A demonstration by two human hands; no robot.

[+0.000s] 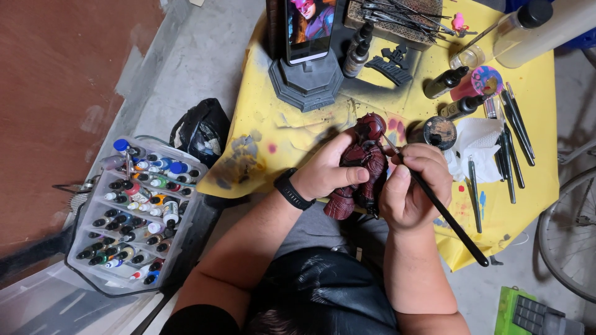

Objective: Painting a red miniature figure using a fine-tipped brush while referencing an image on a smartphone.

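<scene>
figurine point(363, 162) front hidden, brush point(434, 201) tip perhaps touching

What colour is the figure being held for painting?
Dark red figure, left hand holding it; head view, the only one.

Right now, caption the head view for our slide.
Left hand grips dark red figurine; right hand holds thin black paintbrush at its head.
</scene>
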